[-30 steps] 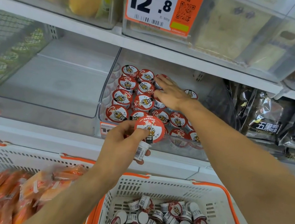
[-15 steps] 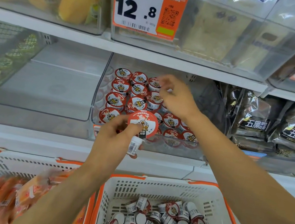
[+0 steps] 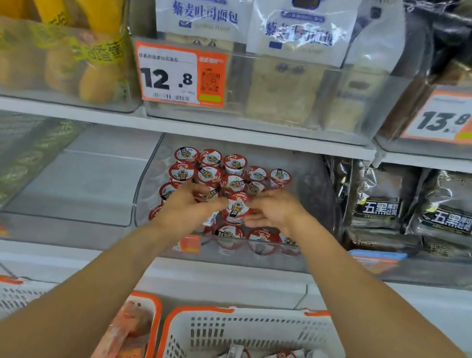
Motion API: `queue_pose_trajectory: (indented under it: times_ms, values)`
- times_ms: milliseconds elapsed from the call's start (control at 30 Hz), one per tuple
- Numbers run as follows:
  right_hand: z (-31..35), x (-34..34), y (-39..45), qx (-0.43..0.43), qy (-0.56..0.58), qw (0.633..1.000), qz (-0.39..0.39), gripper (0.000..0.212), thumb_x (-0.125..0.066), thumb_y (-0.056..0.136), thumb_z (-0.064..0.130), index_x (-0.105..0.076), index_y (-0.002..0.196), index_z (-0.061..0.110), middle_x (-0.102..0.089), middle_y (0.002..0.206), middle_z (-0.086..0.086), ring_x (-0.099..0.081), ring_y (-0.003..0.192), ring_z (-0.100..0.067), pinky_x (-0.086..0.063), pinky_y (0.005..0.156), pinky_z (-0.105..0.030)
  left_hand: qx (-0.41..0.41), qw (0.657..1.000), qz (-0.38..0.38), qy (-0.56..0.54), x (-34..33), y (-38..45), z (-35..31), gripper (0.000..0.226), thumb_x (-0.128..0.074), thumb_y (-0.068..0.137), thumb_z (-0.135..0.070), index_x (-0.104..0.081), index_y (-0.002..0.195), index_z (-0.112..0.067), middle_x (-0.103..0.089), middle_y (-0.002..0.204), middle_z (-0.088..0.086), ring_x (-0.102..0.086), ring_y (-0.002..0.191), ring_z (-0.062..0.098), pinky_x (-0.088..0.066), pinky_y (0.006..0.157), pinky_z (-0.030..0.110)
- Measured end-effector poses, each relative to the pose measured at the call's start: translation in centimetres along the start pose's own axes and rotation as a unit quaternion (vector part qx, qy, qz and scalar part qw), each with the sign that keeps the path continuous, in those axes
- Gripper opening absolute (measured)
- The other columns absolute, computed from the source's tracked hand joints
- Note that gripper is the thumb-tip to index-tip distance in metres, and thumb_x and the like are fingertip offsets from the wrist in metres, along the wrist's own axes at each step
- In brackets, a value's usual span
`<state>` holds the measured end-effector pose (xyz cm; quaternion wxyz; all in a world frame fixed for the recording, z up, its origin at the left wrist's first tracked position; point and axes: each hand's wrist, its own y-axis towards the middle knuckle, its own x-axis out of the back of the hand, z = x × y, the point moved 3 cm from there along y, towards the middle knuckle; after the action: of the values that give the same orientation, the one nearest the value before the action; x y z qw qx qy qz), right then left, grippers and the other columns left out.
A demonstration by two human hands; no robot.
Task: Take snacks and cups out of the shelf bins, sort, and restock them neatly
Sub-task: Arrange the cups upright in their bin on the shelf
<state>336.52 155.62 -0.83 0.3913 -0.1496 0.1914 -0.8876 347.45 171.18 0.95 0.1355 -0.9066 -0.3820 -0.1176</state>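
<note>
Fingers [image 3: 214, 203] pinching round foil-lidded cup [image 3: 236, 209], clear bin [image 3: 216, 249]

Both bare forearms extended to frame centre. Left hand [image 3: 189, 205] fingers curled, motion-blurred. Right hand [image 3: 273, 210] fingers loosely curled, nearly meeting left.

White shelf [image 3: 236, 136] under clear bins [image 3: 247, 252]

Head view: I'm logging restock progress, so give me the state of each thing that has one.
Clear bin: partly filled, cups in upright rows.
Cup: held between both hands over the bin.
Left hand: fingers curled on the cup.
Right hand: at the cup's right side; grip blurred.
Right basket: holds a loose pile of cups.
Neighbouring left bin: no goods seen inside.
</note>
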Motion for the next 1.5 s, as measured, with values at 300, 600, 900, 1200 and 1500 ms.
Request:
queue_pose_trajectory:
  times_ms: [300, 600, 900, 1200, 1500]
  values:
    - [0.4, 0.2, -1.6, 0.113, -0.097, 0.988, -0.041, 0.03, -0.064, 0.098, 0.032, -0.07, 0.098, 0.003, -0.073, 0.081, -0.013, -0.073, 0.073, -0.027, -0.062, 0.074, -0.041, -0.143, 0.988, -0.016, 0.051, -1.2, 1.3, -0.9, 0.059, -0.093, 0.065, -0.031, -0.056, 0.111, -0.022, -0.065, 0.107, -0.007, -0.061, 0.098, 0.004, -0.043, 0.074, 0.007]
    - [-0.2, 0.3, -2.0, 0.013, -0.135, 0.989, 0.055, 0.049, -0.078, 0.086, 0.006, -0.058, 0.129, -0.006, -0.072, 0.11, -0.018, -0.075, 0.08, -0.021, -0.062, 0.075, -0.03, -0.197, 0.93, 0.106, 0.292, -1.1, 2.7, 0.3, 0.085, -0.08, 0.072, -0.055, -0.046, 0.144, -0.026, -0.047, 0.146, -0.003, -0.04, 0.136, 0.016, -0.036, 0.112, 0.033]
    - [-0.4, -0.5, -1.1, 0.05, -0.373, 0.926, 0.007, 0.049, -0.084, 0.08, 0.031, -0.069, 0.12, 0.007, -0.071, 0.12, -0.005, -0.068, 0.107, -0.023, -0.053, 0.098, -0.038, -0.102, 0.886, 0.131, 0.432, 0.4, 5.1, 3.4, 0.074, -0.062, 0.086, -0.062, -0.036, 0.15, -0.038, -0.014, 0.166, -0.005, -0.004, 0.153, 0.027, -0.008, 0.122, 0.054]
    - [-0.1, -1.0, -1.3, 0.088, -0.368, 0.924, 0.062, 0.072, -0.079, 0.086, 0.023, -0.045, 0.149, 0.033, -0.052, 0.147, -0.005, -0.053, 0.131, -0.02, -0.042, 0.095, -0.021, -0.109, 0.888, 0.104, 0.434, 0.3, 4.1, 3.2, 0.067, -0.057, 0.091, -0.058, -0.034, 0.151, -0.039, -0.013, 0.165, -0.007, -0.004, 0.153, 0.022, 0.0, 0.123, 0.05]
    - [-0.6, -0.9, -0.4, 0.089, -0.347, 0.933, 0.041, 0.071, -0.084, 0.08, 0.024, -0.052, 0.142, 0.032, -0.061, 0.124, -0.001, -0.06, 0.113, -0.018, -0.05, 0.096, -0.029, -0.094, 0.883, 0.106, 0.448, 0.2, 3.8, 2.9, 0.066, -0.054, 0.093, -0.058, -0.031, 0.152, -0.038, -0.011, 0.166, -0.005, -0.003, 0.153, 0.026, -0.002, 0.123, 0.05]
